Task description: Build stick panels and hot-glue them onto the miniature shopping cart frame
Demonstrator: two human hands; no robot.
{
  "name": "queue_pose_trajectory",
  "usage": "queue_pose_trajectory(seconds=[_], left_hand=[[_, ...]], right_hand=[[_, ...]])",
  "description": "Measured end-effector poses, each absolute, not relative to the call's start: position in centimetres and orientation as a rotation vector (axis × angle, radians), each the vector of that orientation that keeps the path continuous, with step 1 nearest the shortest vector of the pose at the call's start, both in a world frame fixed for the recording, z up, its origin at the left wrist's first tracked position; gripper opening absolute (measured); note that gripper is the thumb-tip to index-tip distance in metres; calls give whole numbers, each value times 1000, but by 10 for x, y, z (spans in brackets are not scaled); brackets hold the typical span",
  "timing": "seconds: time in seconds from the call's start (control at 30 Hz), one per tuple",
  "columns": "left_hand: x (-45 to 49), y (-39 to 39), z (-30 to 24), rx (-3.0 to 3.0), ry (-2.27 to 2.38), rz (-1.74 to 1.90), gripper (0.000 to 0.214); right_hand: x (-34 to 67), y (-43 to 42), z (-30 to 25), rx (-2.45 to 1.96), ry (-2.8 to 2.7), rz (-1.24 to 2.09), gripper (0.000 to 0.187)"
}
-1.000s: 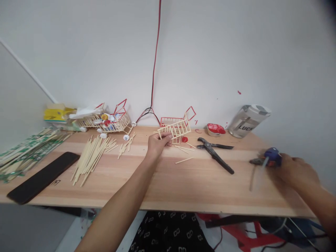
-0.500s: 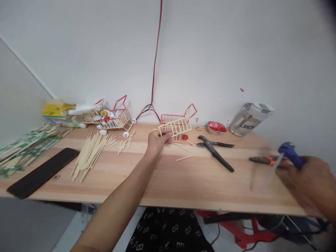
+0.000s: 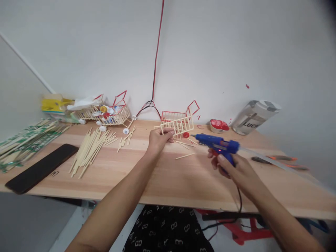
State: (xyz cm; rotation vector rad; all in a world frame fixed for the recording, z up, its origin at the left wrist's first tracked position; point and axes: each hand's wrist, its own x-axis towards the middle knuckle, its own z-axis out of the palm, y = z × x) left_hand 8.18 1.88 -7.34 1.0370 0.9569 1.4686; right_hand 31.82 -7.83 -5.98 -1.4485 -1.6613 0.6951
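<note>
Between the thumb and fingers of my left hand is a small slatted frame of pale wooden sticks, held tilted above the table. My right hand is wrapped round the handle of a blue glue gun, its nozzle pointing left toward the frame, a small gap apart. A clear glue stick trails out of its back, and a red light glows on its side. Behind the held frame stands a miniature cart with red-painted rims, partly hidden. A red cap lies close to the nozzle.
Left are a pile of cut sticks, a black flat case, packaged sticks and a finished small cart with bottle caps. Right are a tub of red paint, a clear container and orange-handled pliers.
My right hand has swung the glue gun from the table's right side in toward the stick frame, turning its nozzle left. The left hand keeps its hold, nearly still. The gun now covers the black pliers.
</note>
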Motion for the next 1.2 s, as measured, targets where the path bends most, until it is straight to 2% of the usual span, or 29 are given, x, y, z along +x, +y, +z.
queue_pose_trajectory(seconds=[0.1,0.3,1.2], left_hand=[[82,18,-74,1037,961,1467,16],[82,19,-74,1010,973,1472,12],[83,23,-77,984,996,1486,10]], right_hand=[[294,-66,-69,-1357,-1673,845,48],[276,-53,-80,-1307,-1624,735,42],[261,-52,-88,-1257,-1522,812,40]])
